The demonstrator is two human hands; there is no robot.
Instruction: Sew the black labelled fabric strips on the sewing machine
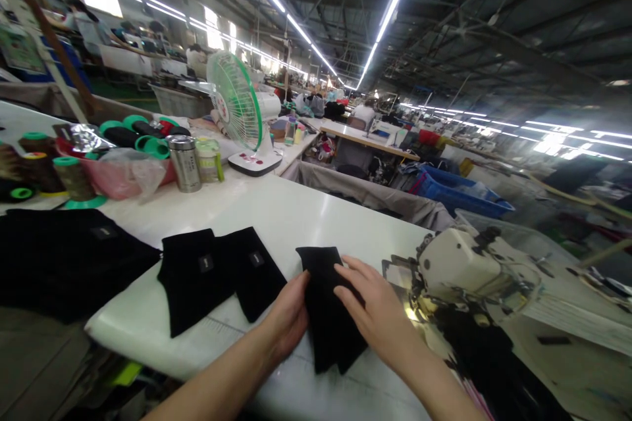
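A black fabric piece (328, 316) is in front of me, just above or on the white table. My left hand (291, 316) pinches its left edge, thumb on top and the other fingers mostly hidden. Spread over its right side, my right hand (372, 302) touches the cloth with fingers stretched out. To the left lie two more black pieces, one (257, 270) partly next to the other (192, 283), each with a small dark label. A larger black cloth (64, 263) hangs over the table's left end.
A sewing machine (459, 270) stands at the right, with black cloth (494, 362) below it. Along the back left are a green fan (237, 105), a steel cup (185, 164), a pink basket (118, 177) of thread spools and more spools (74, 177). A fabric-lined bin (365, 191) lies beyond the table.
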